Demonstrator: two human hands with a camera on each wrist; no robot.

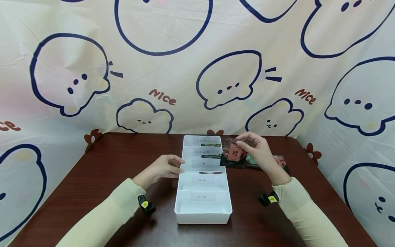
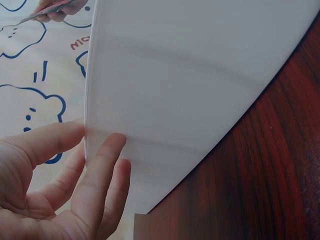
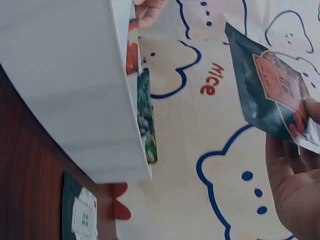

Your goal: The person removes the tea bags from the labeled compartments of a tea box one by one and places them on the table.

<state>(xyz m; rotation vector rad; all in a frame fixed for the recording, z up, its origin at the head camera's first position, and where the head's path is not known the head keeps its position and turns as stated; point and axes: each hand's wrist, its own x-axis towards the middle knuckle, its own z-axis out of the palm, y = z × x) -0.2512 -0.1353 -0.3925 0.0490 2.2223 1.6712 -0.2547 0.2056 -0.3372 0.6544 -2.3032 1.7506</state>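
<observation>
A long white divided box [image 1: 202, 218] stands on the table, its compartments labelled in Chinese characters. My left hand [image 1: 165, 167] holds the rim of its left long wall. In the left wrist view, two fingertips of the left hand [image 2: 75, 185] lie on the outer wall and other fingers reach the rim. To the right of the box, my right hand [image 1: 254, 149] pinches a dark tea sachet [image 1: 233, 153] with a red label. In the right wrist view this tea sachet [image 3: 280, 82] is raised and tilted, with the thumb on its face.
Single sachets stand in the three far compartments: a green one [image 1: 211, 144], another green one [image 1: 211, 156] and a red one [image 1: 211, 172]. More sachets, one with a red print [image 1: 280, 160], lie on the brown table [image 1: 148, 144] under and beside the right hand. A cartoon-print curtain [image 1: 185, 75] hangs behind.
</observation>
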